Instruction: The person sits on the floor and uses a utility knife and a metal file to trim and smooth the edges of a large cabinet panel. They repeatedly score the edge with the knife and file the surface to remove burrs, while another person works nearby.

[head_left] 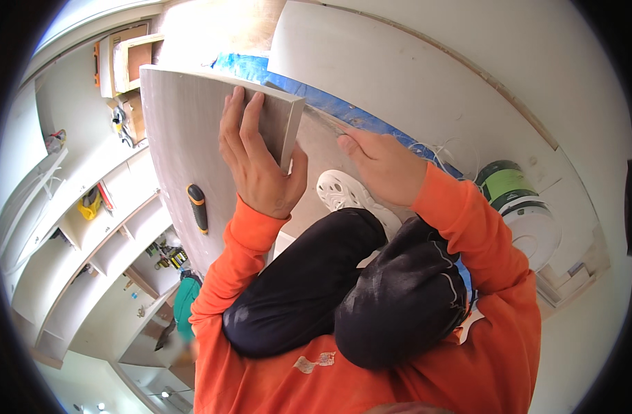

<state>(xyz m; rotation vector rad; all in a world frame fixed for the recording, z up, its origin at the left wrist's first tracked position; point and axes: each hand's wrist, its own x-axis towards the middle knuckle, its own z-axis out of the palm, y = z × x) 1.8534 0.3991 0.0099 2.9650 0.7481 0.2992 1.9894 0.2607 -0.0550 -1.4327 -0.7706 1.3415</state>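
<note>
A large grey-brown panel [185, 131] with a pale edge stands tilted in front of me. My left hand [259, 169] grips its near right corner, with the fingers on the broad face and the thumb at the edge. An orange-and-black utility knife [197, 209] lies on the panel's face, left of that hand. Right of the panel, my right hand [385, 165] is closed, its thumb pressed on the bent fingers. Something thin and greyish [324, 119] runs from its fingertips toward the panel; its kind cannot be made out.
My white clog [340, 192] is below, between the hands. Blue sheeting [371, 110] lies beyond, beside a large white board [399, 76]. A green-banded bucket [506, 183] and a white bucket [533, 228] stand right. White shelving [102, 241] and green fabric [185, 303] are left.
</note>
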